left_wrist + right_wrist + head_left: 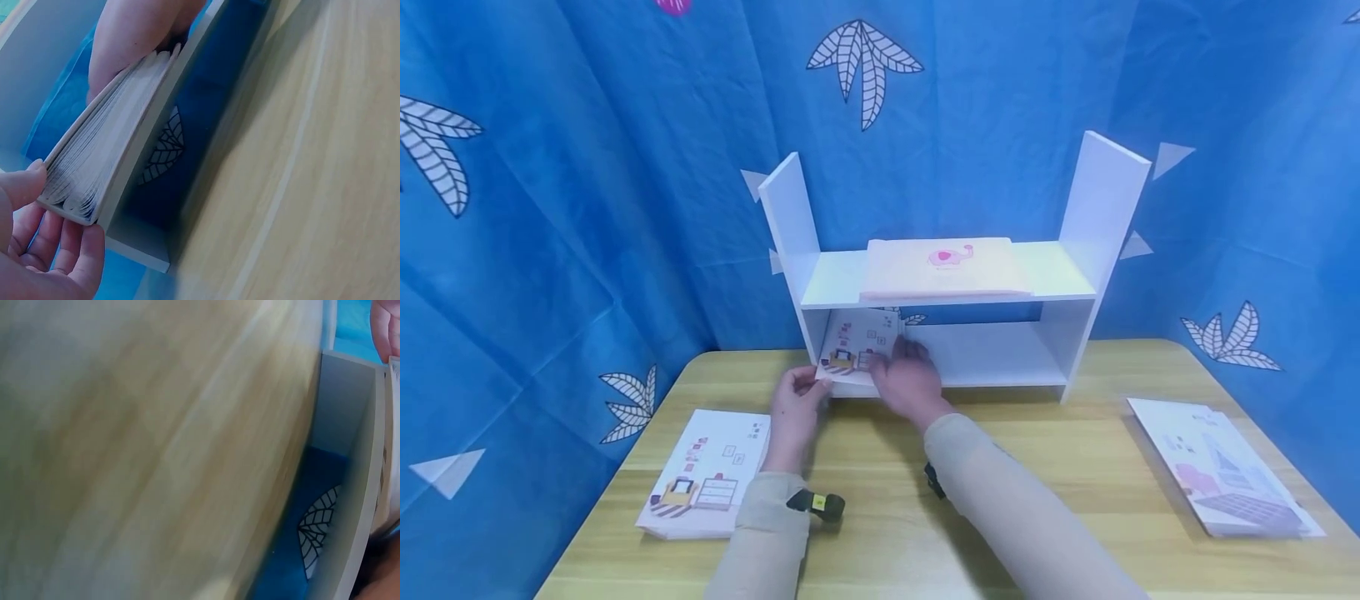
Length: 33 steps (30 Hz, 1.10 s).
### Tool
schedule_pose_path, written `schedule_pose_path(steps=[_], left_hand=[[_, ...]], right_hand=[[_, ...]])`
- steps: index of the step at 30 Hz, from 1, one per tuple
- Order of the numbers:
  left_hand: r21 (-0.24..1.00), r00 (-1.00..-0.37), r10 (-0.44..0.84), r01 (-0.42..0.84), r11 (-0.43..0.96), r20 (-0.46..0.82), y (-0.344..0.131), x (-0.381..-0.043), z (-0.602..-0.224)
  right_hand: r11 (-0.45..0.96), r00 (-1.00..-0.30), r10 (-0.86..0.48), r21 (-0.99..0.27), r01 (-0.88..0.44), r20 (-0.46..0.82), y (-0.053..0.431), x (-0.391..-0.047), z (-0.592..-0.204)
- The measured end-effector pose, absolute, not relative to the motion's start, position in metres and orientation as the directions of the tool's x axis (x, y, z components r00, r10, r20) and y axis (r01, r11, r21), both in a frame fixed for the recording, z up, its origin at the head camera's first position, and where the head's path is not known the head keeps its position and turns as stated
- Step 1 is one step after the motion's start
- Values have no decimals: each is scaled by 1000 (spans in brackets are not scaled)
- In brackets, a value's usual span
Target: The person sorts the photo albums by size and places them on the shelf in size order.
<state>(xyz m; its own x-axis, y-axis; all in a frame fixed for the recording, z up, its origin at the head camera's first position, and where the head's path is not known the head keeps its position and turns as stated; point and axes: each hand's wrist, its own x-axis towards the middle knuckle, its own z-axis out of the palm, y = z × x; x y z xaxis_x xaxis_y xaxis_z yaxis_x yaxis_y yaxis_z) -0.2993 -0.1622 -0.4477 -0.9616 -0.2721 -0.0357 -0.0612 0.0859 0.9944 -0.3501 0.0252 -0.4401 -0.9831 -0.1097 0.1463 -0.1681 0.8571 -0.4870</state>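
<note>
Left hand: The person's left hand (795,410) pinched the near left corner of an illustrated book (850,333), thumb over the upper cover and fingers bent against the lower edge.
Right hand: The right hand (912,379) held the book's right side, thumb laid on the cover and fingers bent over the edge, their tips partly hidden.
Arms: The left forearm rose almost straight from the near side, while the right slanted in from the near right; both wore pale sleeves (1026,517).
Book: It lay flat in the lower tier of a white shelf (1000,354), at the left end.
Upper tier: A pink elephant-print item (947,267) rested above.
Tabletop: Illustrated stacks sat on the wooden table (910,542), one left (711,454), another far to the right.
</note>
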Motion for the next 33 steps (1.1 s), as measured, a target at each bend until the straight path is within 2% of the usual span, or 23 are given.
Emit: schedule_pose_path(steps=[7, 12, 18, 23, 33], left_hand=[[998, -959, -280, -50, 30, -39, -160, -298, -449], [998, -958, -283, -63, 28, -53, -158, -297, -448], [995, -959, -280, -72, 66, -51, -157, -297, -447], [993, -960, -278, -73, 95, -44, -158, -297, -444], [990, -969, -243, -65, 124, -33, -161, -292, -440]], right_hand=[[876, -978, -150, -439, -200, 147, 26, -353, -442], [864, -979, -152, -463, -197, 133, 28, -353, -444], [813, -974, -186, -537, -226, 128, 34, -352, -443], [729, -969, -208, -639, -244, 133, 41, -352, -440], [571, -941, -297, -759, -313, 165, 62, -356, -434]])
